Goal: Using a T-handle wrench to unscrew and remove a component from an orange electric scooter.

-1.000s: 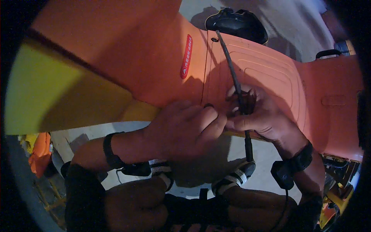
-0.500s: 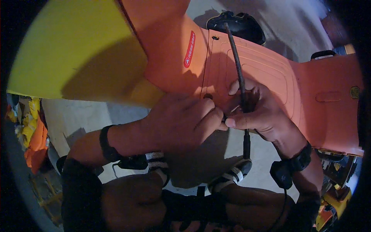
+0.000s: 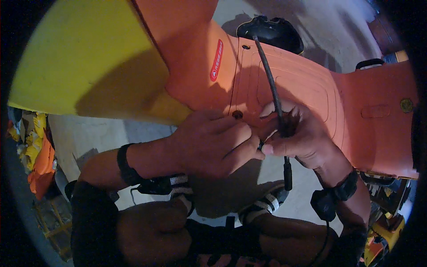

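Observation:
My left hand [image 3: 213, 142] is closed, fingers curled, its thumb and fingertips at a small dark piece [image 3: 261, 145], too small to name, between both hands. My right hand [image 3: 302, 135] grips a long dark rod [image 3: 268, 71] with a thicker black lower end [image 3: 288, 175]; its thumb also touches the small piece. The rod slants up across an orange scooter footboard [image 3: 302, 80] that has shallow moulded outlines. A dark hole or fastener [image 3: 237, 115] shows just above my left fingers, another [image 3: 246, 46] near the board's far edge.
A yellow panel [image 3: 80, 53] joins the orange body at left. A black shell-like piece [image 3: 269, 33] lies on the floor beyond. Orange and yellow parts [image 3: 40, 164] lie at far left, more [image 3: 384, 236] at lower right. My knees and striped shoes [image 3: 267, 202] are below.
The view has shifted, showing more yellow panel than a second ago. Both hands and the rod have moved slightly lower since half a second ago, uncovering more of the nearer dark hole.

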### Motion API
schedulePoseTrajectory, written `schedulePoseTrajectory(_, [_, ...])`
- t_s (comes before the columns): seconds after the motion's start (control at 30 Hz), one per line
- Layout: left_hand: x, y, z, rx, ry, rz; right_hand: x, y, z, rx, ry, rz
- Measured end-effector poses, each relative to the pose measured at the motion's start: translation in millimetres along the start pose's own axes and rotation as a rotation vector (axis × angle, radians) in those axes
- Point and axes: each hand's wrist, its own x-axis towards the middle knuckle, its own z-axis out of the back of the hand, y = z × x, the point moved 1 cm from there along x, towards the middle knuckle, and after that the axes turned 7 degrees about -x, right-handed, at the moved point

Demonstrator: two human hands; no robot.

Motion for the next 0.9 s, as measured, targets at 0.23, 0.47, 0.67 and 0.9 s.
schedulePoseTrajectory(0.23, [2.5,-0.5,2.1,-0.038,0.145,0.082,-1.9,-0.5,2.0,-0.001,0.001,0.021])
schedulePoseTrajectory(0.47, [3.7,-0.6,3.3,0.008,0.139,0.0,-1.5,1.7,2.6,0.017,0.007,-0.014])
schedulePoseTrajectory(0.67, [-0.7,4.2,-0.5,0.002,0.155,0.035,2.2,-0.9,5.1,0.031,0.012,0.001])
schedulePoseTrajectory(0.9, [1.8,8.9,-3.8,0.048,0.095,-0.004,3.7,-6.1,11.4,0.056,0.015,-0.014])
